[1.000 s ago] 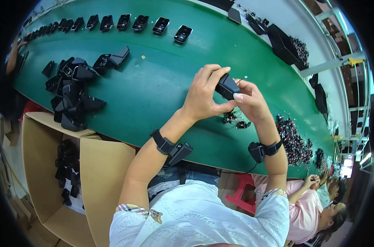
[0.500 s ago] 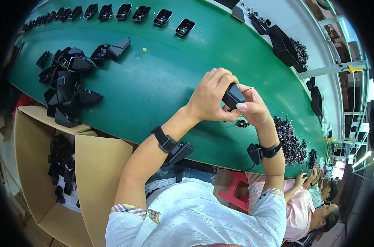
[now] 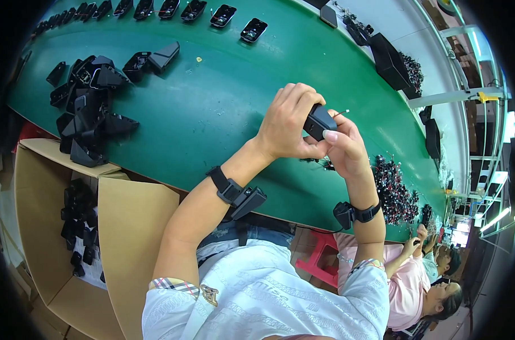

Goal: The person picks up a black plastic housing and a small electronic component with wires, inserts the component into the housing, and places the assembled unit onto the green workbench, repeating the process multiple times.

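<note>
Both my hands hold a black plastic housing (image 3: 319, 122) above the green table (image 3: 212, 113). My left hand (image 3: 288, 122) wraps over its left side, fingers curled across the top. From the right, my right hand (image 3: 346, 141) pinches the housing, with the thumb on its near face. A thin red wire (image 3: 340, 113) with a small white end sticks out beyond my right fingers. What lies inside the housing is hidden from view. Just under my hands, a few small wired parts (image 3: 325, 164) rest on the table, partly covered.
Black housings (image 3: 90, 107) are heaped at the left; open ones (image 3: 222, 16) line the far edge. A pile of small wired parts (image 3: 393, 192) lies to the right. An open cardboard box (image 3: 135, 226) holds black parts below left. Co-workers (image 3: 410, 277) sit at the right.
The housing and both hands have shifted slightly up and left in the picture, and the rest of the scene has shifted a little too. My grip looks the same.
</note>
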